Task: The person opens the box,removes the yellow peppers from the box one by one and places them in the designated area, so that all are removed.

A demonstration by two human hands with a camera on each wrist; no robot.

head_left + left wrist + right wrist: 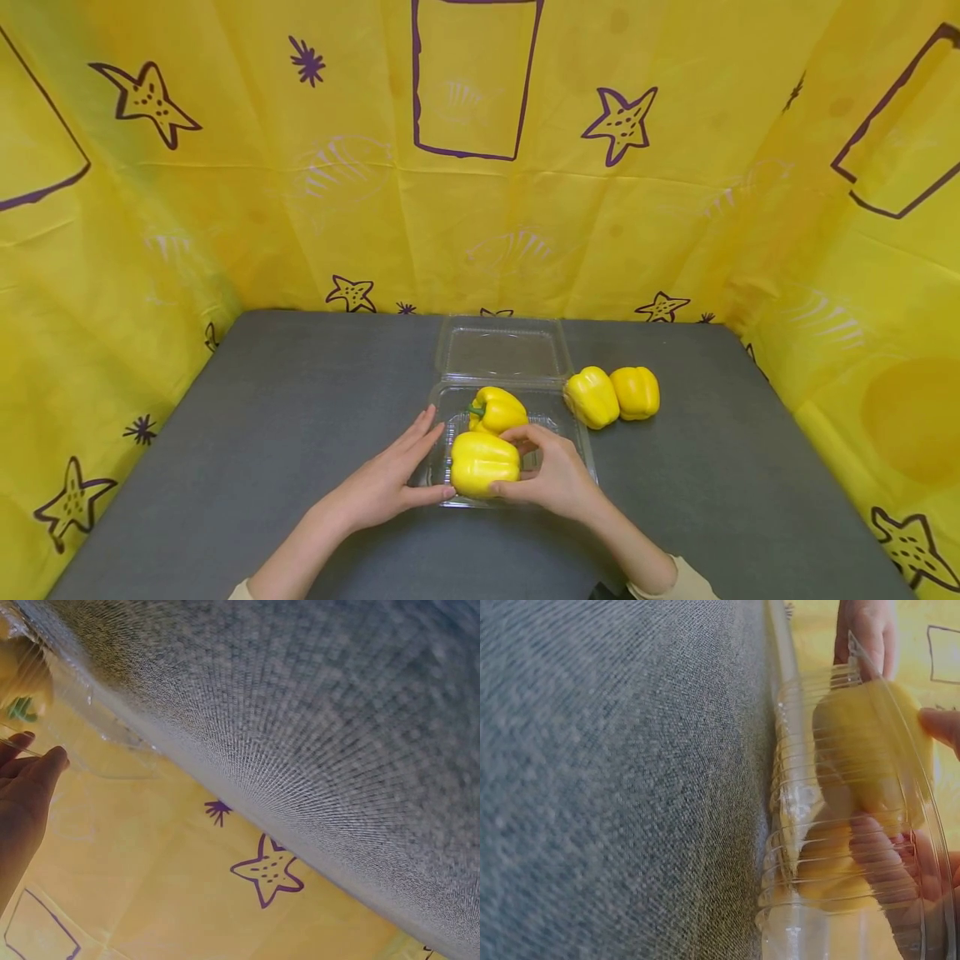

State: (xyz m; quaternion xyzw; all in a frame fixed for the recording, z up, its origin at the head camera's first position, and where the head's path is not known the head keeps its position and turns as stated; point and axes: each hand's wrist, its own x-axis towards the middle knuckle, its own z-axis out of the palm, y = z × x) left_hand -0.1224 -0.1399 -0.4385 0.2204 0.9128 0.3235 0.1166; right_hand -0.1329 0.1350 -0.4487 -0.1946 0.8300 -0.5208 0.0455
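My right hand (555, 473) grips a yellow bell pepper (482, 465) between thumb and fingers, at the front of a clear plastic clamshell container (588, 442). Behind it in the container lies another yellow bell pepper (502, 408), green stem toward the left. My left hand (381, 485) rests by the container's left rim, its fingers extended and the thumb near the front corner. Through the clear ribbed wall, the right wrist view shows the gripped pepper (866, 750) with fingers around it. In the left wrist view, the left hand (26, 799) is at the container's edge.
The container's clear lid (502, 350) lies folded back behind its base. Two more yellow peppers, one nearer (594, 398) and one farther right (637, 392), sit on the grey table (300, 400) right of the container. A yellow patterned cloth (480, 217) surrounds the table's back and sides.
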